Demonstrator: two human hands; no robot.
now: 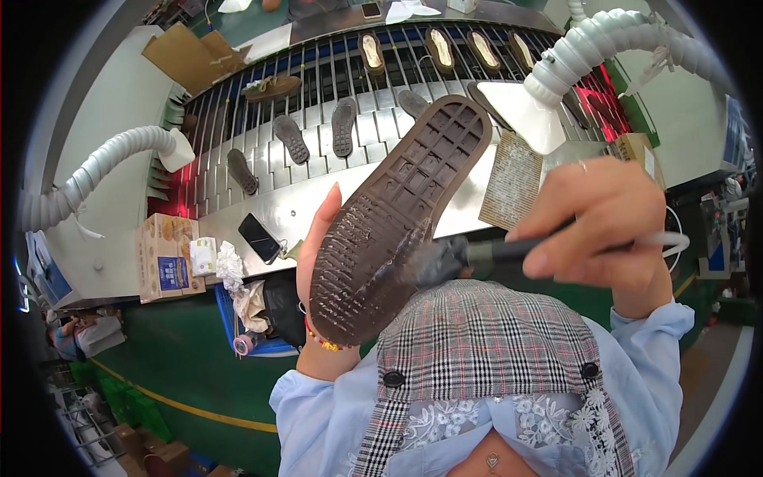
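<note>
My left hand is closed around the edge of a dark brown shoe sole, propping it up in front of my chest. Square recesses cover the sole's upper half and rows of short ridges its lower half. A wet, shiny film shows on the ridges and near the right edge. My right hand grips the dark handle of a brush. Its blurred bristles touch the sole's lower right side. A pale tube or cord runs by the handle's rear end.
Loose soles lie on a metal slatted conveyor, with shoes on rods farther back. White ducts flank it. Nearby are a phone, a carton, a textured mat and a blue crate.
</note>
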